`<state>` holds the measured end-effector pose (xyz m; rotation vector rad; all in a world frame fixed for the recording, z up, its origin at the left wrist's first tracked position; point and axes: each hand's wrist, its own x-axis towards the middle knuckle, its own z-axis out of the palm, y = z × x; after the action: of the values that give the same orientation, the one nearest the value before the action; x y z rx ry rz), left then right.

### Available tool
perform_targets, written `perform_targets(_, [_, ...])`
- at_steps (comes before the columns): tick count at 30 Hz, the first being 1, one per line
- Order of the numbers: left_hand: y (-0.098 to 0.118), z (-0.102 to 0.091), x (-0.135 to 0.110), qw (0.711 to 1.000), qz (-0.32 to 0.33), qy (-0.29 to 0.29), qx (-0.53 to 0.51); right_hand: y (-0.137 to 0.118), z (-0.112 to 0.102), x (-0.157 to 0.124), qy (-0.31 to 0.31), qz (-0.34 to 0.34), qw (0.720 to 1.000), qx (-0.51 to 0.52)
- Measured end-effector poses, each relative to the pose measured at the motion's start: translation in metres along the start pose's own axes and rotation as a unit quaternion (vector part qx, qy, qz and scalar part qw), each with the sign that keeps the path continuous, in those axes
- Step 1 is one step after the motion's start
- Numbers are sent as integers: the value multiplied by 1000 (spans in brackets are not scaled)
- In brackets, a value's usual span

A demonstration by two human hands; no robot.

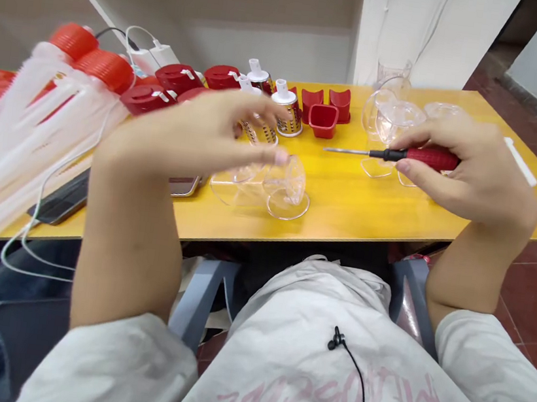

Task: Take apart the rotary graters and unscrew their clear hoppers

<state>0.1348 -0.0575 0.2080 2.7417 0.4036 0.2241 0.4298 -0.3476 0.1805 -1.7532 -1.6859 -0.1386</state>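
Observation:
My right hand [485,170] grips a screwdriver [432,158] by its red and black handle, its thin metal shaft pointing left over the table. My left hand [209,127] is held in the air with thumb and fingers apart and nothing between them. Just below and beyond its fingertips a clear plastic housing [285,183] lies on its side. More clear plastic parts [393,118] stand behind my right hand, partly hidden by it. Beyond my left hand are metal grater drums with white tops [287,114], red cup-shaped pieces [322,121] and round red parts [178,77].
The yellow table [347,205] has its front edge close to my body. Plastic sleeves [57,114] with stacked orange-red pieces fill the left side. A phone [63,200], a white cable [40,204], a power strip [153,57] and a white strip [521,162] lie about. Shelving [247,20] stands behind.

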Motion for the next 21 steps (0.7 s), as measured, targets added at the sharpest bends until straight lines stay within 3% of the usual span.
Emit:
perform_targets(3, [-6,29,-18,1000,-14,-7,12,-4,14,8,-37,-18,999,29])
perform_targets(8, [-14,72,-22,995,-42,75,40,-8,37,20,-93,-51,993,56])
perform_targets(17, [-16,75,-10,995,9,94,-2,7,54,28,-101,-58,989,90])
perform_targets(21, [-15,77,-9,995,5,101,-6,14,53,31,-163,-18,981,101])
